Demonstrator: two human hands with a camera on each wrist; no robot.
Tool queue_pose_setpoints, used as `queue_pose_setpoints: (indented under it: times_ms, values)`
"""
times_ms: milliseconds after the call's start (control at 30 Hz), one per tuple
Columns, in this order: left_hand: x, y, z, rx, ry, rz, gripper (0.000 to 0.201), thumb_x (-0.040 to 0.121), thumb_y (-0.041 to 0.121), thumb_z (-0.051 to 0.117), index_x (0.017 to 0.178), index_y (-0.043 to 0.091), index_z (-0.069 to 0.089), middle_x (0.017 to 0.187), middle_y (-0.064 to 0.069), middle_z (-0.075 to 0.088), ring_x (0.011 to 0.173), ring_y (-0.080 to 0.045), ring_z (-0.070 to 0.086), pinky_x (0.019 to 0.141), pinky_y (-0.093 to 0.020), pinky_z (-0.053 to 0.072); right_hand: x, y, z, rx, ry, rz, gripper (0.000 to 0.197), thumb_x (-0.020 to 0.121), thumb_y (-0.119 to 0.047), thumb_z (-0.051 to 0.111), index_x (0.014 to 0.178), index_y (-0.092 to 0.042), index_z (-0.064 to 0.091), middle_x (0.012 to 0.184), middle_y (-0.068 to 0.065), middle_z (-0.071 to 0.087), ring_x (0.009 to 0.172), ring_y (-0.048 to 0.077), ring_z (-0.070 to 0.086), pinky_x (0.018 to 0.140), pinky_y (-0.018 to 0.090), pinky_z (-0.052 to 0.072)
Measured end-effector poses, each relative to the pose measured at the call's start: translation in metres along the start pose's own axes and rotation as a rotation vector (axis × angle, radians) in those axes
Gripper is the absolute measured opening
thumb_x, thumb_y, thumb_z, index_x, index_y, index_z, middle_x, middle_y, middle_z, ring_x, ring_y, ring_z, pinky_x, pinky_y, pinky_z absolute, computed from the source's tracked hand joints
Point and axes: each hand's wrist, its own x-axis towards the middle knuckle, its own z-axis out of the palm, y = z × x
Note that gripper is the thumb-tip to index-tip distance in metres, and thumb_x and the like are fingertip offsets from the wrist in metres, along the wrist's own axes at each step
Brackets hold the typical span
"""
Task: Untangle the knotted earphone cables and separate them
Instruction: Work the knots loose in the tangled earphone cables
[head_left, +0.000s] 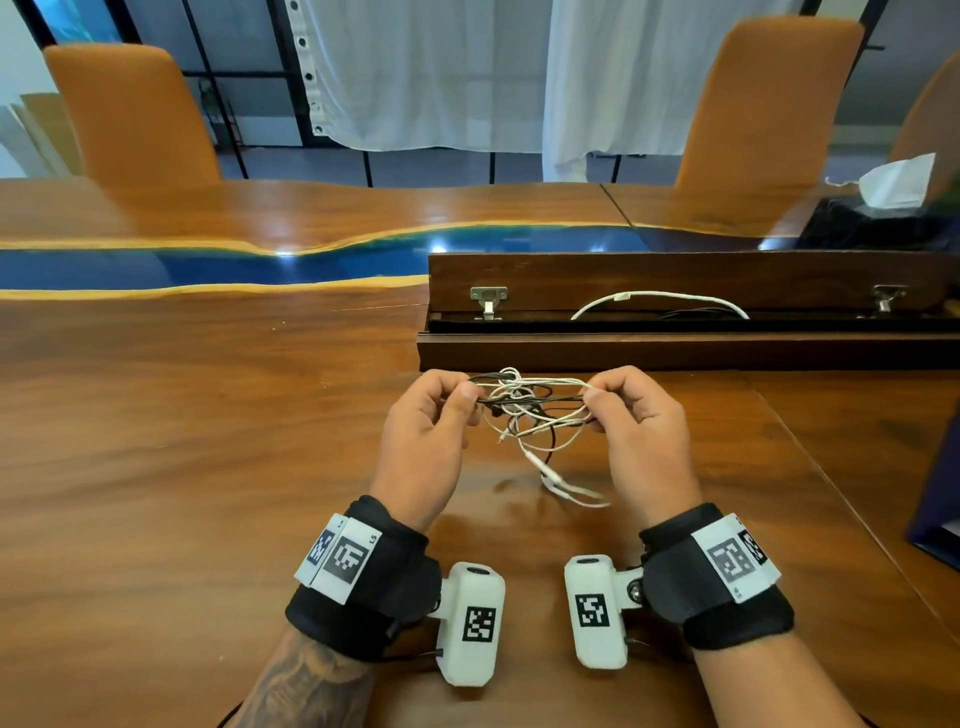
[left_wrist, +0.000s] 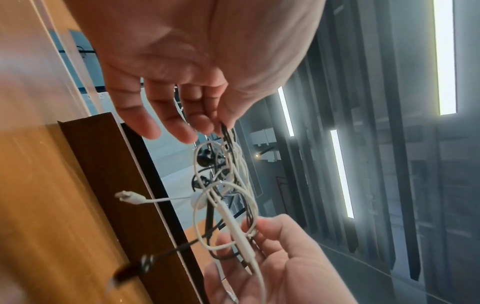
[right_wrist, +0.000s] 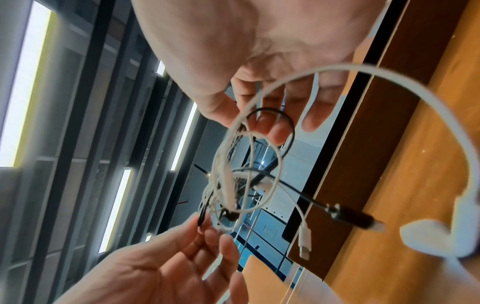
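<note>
A tangle of white and black earphone cables (head_left: 524, 405) is held above the wooden surface (head_left: 208, 441), stretched between both hands. The left end of the bundle is pinched by the left hand (head_left: 426, 441) between thumb and curled fingers; the right end is pinched the same way by the right hand (head_left: 644, 441). The white cable (left_wrist: 228, 205) and black cable (left_wrist: 207, 228) are seen looped through each other in the left wrist view. A white strand with an inline remote (head_left: 551, 475) hangs down from the knot, its lower end at or just above the surface; contact cannot be told. In the right wrist view a white plug (right_wrist: 305, 240) and a black jack plug (right_wrist: 353, 218) dangle free from the bundle. Just beyond the hands a dark wooden box (head_left: 675, 353) lies with its lid open, another white cord (head_left: 660, 301) inside it. Orange chairs (head_left: 135, 114) are seen across the surface.
</note>
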Motion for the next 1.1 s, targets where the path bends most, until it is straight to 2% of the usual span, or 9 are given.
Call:
queue_pose_setpoints:
  times_ms: [167, 300, 400, 533, 600, 667, 767, 867, 1100]
  values:
    - [0.001, -0.001, -0.001, -0.010, 0.034, -0.031, 0.020, 0.105, 0.017, 0.046, 0.092, 0.017, 0.061, 0.087, 0.002, 0.063, 0.079, -0.001, 0.060, 0.070, -0.028, 0.050, 0.002, 0.004, 0.000, -0.063, 0.089, -0.004, 0.020, 0.095, -0.007, 0.057, 0.080, -0.018, 0.064, 0.075, -0.002, 0.060, 0.070, 0.002, 0.055, 0.061, 0.013, 0.046]
    - [0.000, 0.000, 0.003, -0.197, 0.008, -0.102, 0.022, 0.107, 0.018, 0.042, 0.095, 0.017, 0.061, 0.092, 0.005, 0.065, 0.084, -0.002, 0.063, 0.066, -0.029, 0.054, 0.004, 0.008, 0.000, -0.055, 0.041, 0.033, 0.018, 0.095, -0.009, 0.056, 0.081, -0.016, 0.066, 0.078, 0.000, 0.065, 0.079, 0.021, 0.064, 0.070, 0.035, 0.055]
    - [-0.002, 0.003, 0.005, -0.193, -0.049, -0.071, 0.019, 0.107, 0.014, 0.041, 0.100, 0.015, 0.058, 0.095, 0.004, 0.069, 0.090, -0.010, 0.067, 0.067, -0.028, 0.055, 0.002, 0.007, 0.003, 0.040, 0.002, 0.077, 0.015, 0.095, -0.008, 0.056, 0.091, -0.015, 0.068, 0.086, -0.001, 0.072, 0.085, 0.016, 0.069, 0.075, 0.032, 0.056]
    - [-0.003, 0.002, 0.008, -0.102, -0.054, -0.015, 0.013, 0.105, 0.013, 0.046, 0.100, 0.014, 0.059, 0.091, 0.007, 0.073, 0.091, -0.012, 0.069, 0.069, -0.027, 0.054, 0.000, 0.004, 0.006, 0.161, -0.099, 0.062, 0.037, 0.094, -0.042, 0.043, 0.105, -0.020, 0.070, 0.102, -0.003, 0.073, 0.098, 0.012, 0.067, 0.084, 0.026, 0.053]
    - [-0.005, 0.003, 0.010, -0.057, -0.059, 0.024, 0.013, 0.104, 0.012, 0.049, 0.098, 0.015, 0.061, 0.091, 0.006, 0.074, 0.090, -0.009, 0.070, 0.070, -0.024, 0.054, -0.002, 0.002, 0.005, 0.076, -0.160, -0.017, 0.036, 0.097, -0.051, 0.051, 0.107, -0.024, 0.070, 0.102, -0.010, 0.072, 0.099, 0.007, 0.066, 0.083, 0.021, 0.052]
    - [-0.006, 0.004, 0.010, -0.056, -0.067, 0.054, 0.013, 0.102, 0.010, 0.051, 0.097, 0.014, 0.063, 0.089, 0.003, 0.074, 0.086, -0.007, 0.070, 0.068, -0.021, 0.054, -0.002, -0.001, 0.005, 0.011, -0.194, -0.056, 0.018, 0.097, -0.039, 0.063, 0.102, -0.024, 0.072, 0.096, -0.010, 0.073, 0.092, 0.008, 0.067, 0.079, 0.026, 0.054]
    - [-0.007, 0.004, 0.010, -0.066, -0.068, 0.066, 0.011, 0.100, 0.007, 0.055, 0.097, 0.011, 0.065, 0.086, 0.004, 0.073, 0.081, -0.008, 0.069, 0.065, -0.023, 0.057, -0.004, -0.003, 0.003, 0.060, -0.276, -0.040, 0.024, 0.093, -0.041, 0.059, 0.100, -0.024, 0.073, 0.087, -0.013, 0.073, 0.083, 0.003, 0.067, 0.072, 0.019, 0.052]
    - [-0.007, 0.003, 0.010, -0.041, -0.064, 0.093, 0.010, 0.098, 0.007, 0.059, 0.096, 0.012, 0.068, 0.088, 0.003, 0.073, 0.080, -0.012, 0.069, 0.066, -0.029, 0.061, -0.006, -0.004, 0.004, 0.055, -0.358, -0.021, 0.017, 0.092, -0.037, 0.065, 0.107, -0.033, 0.071, 0.097, -0.014, 0.075, 0.092, 0.005, 0.069, 0.076, 0.018, 0.055]
    - [-0.001, -0.002, 0.005, -0.072, -0.021, -0.049, 0.014, 0.103, 0.008, 0.050, 0.101, 0.012, 0.062, 0.099, -0.007, 0.073, 0.094, -0.021, 0.071, 0.070, -0.038, 0.062, 0.000, -0.001, 0.003, 0.193, -0.200, 0.043, 0.021, 0.100, -0.005, 0.056, 0.098, -0.018, 0.073, 0.093, -0.002, 0.076, 0.090, 0.012, 0.070, 0.079, 0.025, 0.055]
